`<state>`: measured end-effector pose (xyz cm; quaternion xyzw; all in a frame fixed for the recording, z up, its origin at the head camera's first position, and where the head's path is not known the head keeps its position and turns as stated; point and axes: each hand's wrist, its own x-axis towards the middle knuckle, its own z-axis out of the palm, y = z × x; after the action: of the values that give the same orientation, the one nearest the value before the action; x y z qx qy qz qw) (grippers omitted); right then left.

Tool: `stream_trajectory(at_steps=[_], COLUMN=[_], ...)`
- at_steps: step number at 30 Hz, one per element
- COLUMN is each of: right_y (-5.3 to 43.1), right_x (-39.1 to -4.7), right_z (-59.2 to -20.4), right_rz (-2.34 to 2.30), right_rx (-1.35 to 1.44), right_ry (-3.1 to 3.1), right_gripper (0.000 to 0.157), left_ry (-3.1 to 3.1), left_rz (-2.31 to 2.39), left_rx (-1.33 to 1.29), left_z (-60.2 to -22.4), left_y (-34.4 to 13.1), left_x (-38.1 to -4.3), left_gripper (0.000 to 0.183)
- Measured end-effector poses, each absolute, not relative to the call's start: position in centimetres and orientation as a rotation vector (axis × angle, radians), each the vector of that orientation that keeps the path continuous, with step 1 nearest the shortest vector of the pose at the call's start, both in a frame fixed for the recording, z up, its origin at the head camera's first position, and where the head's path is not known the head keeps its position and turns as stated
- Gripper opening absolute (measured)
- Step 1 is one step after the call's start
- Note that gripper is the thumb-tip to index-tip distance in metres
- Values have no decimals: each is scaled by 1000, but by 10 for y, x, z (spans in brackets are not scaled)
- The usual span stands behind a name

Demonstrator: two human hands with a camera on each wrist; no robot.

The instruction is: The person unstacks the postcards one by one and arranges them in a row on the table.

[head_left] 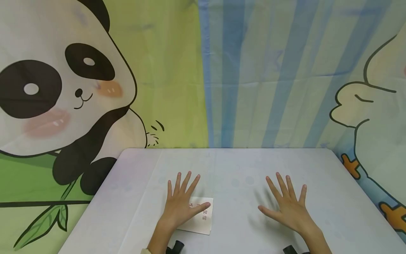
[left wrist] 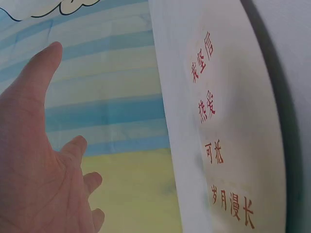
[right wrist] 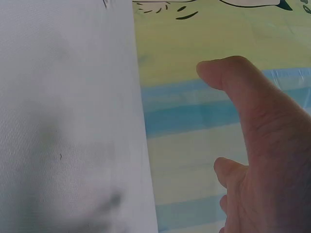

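Note:
My left hand (head_left: 180, 207) is held palm down with its fingers spread, overlapping a cream booklet or card (head_left: 203, 224) in the head view. Red Chinese characters are printed on the booklet (left wrist: 243, 126), which lies on the white table and fills the right part of the left wrist view. Part of it is hidden behind the hand. Over to the right, my right hand (head_left: 290, 211) hovers above the table with fingers spread and its shadow beside it. Neither hand holds anything.
The white table (head_left: 234, 165) reaches back to a printed curtain (head_left: 253, 70) with a panda on the left and a white cartoon figure on the right. Black wrist mounts (head_left: 175, 247) show at the bottom edge.

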<state>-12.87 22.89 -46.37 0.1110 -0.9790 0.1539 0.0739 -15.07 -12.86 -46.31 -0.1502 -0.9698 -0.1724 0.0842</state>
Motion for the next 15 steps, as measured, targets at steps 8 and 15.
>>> stream_trajectory(at_steps=[8,15], right_y=[225,223], right_x=[-128,-127], right_z=[-462,-463], right_rz=[619,671], right_rx=[357,354], right_ry=[-2951,-2925], right_gripper=[95,94], left_ry=[-2880,-2850], left_rz=[-519,-536], left_rx=[-459,-471], left_z=[-467,-470], left_y=[-134,-138], left_x=[-150,-151], left_gripper=[94,94])
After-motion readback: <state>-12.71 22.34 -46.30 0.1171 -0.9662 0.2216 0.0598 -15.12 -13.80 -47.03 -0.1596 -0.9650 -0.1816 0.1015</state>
